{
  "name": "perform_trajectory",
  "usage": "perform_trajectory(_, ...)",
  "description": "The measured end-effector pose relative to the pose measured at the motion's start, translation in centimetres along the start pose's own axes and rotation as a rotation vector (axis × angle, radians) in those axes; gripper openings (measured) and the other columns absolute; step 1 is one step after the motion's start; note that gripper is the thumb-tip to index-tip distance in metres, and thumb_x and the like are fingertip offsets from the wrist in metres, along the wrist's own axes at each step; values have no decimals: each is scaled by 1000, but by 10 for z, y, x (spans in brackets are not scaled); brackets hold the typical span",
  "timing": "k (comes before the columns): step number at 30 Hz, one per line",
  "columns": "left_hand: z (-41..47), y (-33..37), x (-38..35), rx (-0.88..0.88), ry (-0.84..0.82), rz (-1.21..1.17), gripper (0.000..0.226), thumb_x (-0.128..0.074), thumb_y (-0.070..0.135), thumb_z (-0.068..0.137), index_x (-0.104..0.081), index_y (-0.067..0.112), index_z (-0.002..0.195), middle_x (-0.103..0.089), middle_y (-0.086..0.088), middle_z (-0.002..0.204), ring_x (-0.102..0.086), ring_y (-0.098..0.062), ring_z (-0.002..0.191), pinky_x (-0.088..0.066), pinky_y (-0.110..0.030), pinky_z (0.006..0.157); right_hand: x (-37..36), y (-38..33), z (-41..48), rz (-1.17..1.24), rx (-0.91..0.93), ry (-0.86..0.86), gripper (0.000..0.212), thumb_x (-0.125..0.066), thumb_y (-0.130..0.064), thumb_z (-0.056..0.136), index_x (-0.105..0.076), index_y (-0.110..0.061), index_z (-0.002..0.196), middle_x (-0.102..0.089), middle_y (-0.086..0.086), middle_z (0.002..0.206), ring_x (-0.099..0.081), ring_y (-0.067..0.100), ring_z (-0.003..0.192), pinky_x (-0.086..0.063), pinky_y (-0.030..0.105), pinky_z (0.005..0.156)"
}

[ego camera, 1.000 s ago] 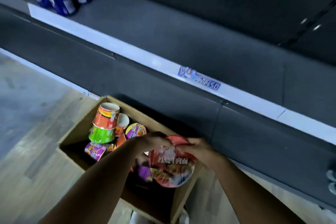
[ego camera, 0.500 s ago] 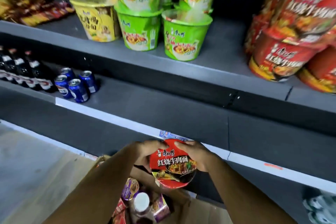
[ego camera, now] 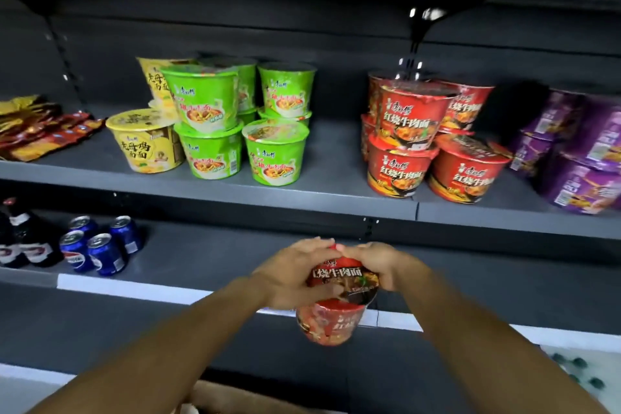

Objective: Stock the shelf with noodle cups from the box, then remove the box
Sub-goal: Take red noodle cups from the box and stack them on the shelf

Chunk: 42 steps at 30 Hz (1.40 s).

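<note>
Both hands hold a red noodle cup (ego camera: 336, 312) in front of the lower shelf, lid tilted toward me. My left hand (ego camera: 289, 274) grips its left rim and my right hand (ego camera: 383, 265) grips the right rim. On the middle shelf (ego camera: 235, 191) stand stacked red noodle cups (ego camera: 413, 144), green cups (ego camera: 215, 131), yellow cups (ego camera: 144, 141) and purple cups (ego camera: 578, 158). Only a brown corner of the cardboard box (ego camera: 221, 400) shows at the bottom edge, below my arms.
Blue soda cans (ego camera: 100, 245) and dark bottles (ego camera: 27, 242) stand at the left of the lower shelf. Snack packets (ego camera: 37, 128) lie at the middle shelf's far left. A gap of bare shelf (ego camera: 336, 158) separates the green and red cups. Another shelf edge runs overhead.
Both hands have lifted the red cup out of the box and up in front of the shelves. My view has tilted upward, so the box has dropped nearly out of sight.
</note>
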<state>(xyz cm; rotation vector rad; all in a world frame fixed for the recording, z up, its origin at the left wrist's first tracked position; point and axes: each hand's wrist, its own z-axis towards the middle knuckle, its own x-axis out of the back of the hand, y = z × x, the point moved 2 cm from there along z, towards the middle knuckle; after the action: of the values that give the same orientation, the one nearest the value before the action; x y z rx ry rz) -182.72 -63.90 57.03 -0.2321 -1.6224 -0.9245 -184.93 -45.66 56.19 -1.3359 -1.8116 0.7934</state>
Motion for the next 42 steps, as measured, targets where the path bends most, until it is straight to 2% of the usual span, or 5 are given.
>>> perform_trajectory(5,7,35,11,-327,30,223,81,-41,73,78,-25,37,149,-23,12,157,-10,-7,146,-10,-25,119,44,-13,-38,-81,-50,56,55,-68,-51,79,-62,-8,112,-70,16,105,-67,31,98,-53,48,90)
perform_trajectory(14,38,120,31,-449,169,109,60,-40,62,87,-44,34,141,-40,4,149,-30,-10,141,-20,-26,118,113,-34,-97,-152,-98,102,44,-58,-52,87,-60,-15,109,-69,10,102,-65,26,91,-52,42,84)
perform_trajectory(28,126,212,91,-530,437,133,58,-41,57,88,-58,21,130,-59,0,131,-49,-11,127,-27,-20,111,241,-84,-166,-3,400,189,25,-54,-17,95,-66,-23,115,-68,7,116,-62,23,110,-46,43,101)
perform_trajectory(37,177,234,117,-485,452,299,57,-37,59,89,-59,25,129,-60,0,130,-52,-13,125,-34,-28,109,283,-104,-181,-534,655,348,59,-29,13,92,-59,-21,129,-55,-2,129,-50,11,112,-48,17,80)
perform_trajectory(42,201,240,121,-434,438,348,57,-34,60,89,-57,29,130,-60,4,131,-48,-13,128,-31,-27,110,308,-104,-165,-829,732,288,63,-59,7,84,-53,-30,134,-53,-8,137,-49,7,114,-42,14,81)
